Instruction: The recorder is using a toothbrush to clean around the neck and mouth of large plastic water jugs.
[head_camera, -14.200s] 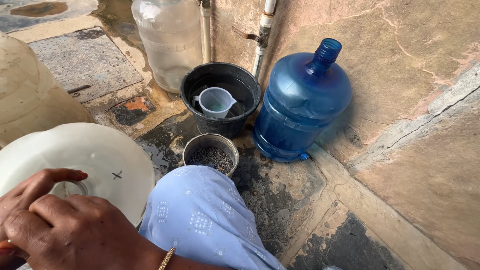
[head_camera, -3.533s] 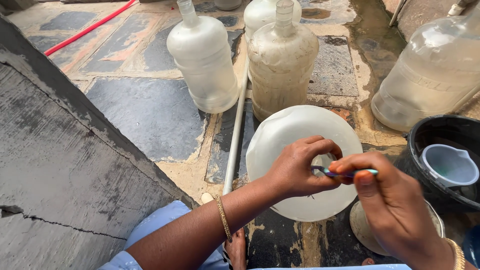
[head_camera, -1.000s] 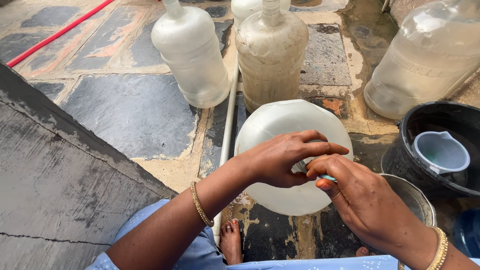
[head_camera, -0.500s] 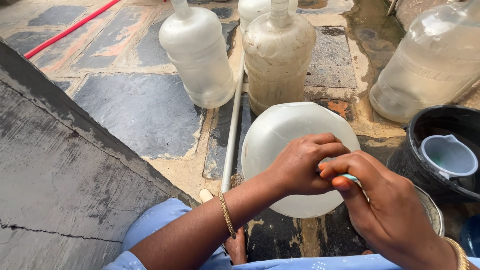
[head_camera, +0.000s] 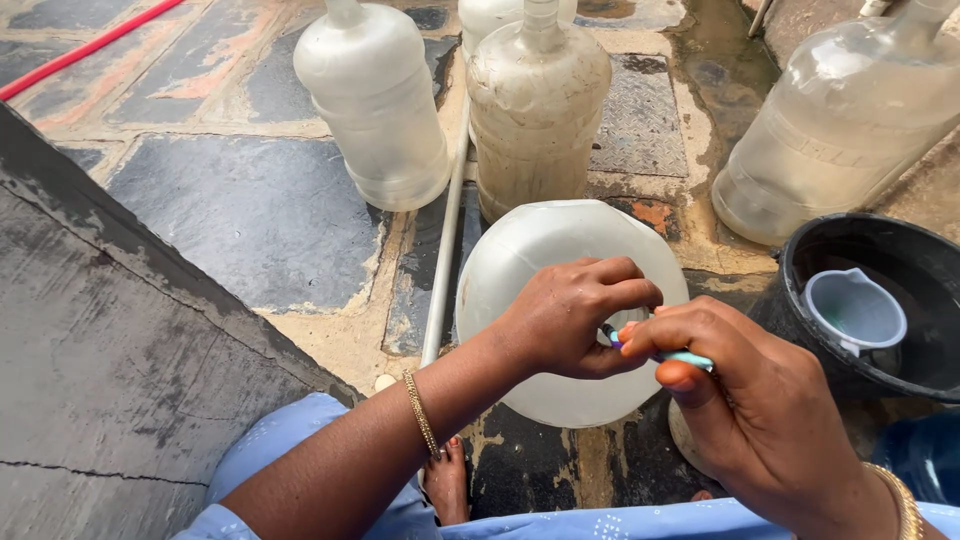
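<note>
Gripping white jug (head_camera: 545, 260) w/ left hand (head_camera: 565, 320), right hand (head_camera: 745, 400) clamped on teal brush (head_camera: 680, 356).

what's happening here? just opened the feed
A person sits on a stone-paved floor with a large white water jug lying on its side in front of them. The left hand rests on the jug, fingers curled near its mouth. The right hand pinches a small teal-handled tool, pointing it at the same spot. Three more cloudy jugs stand behind. A black bucket with a pale scoop inside sits to the right.
</note>
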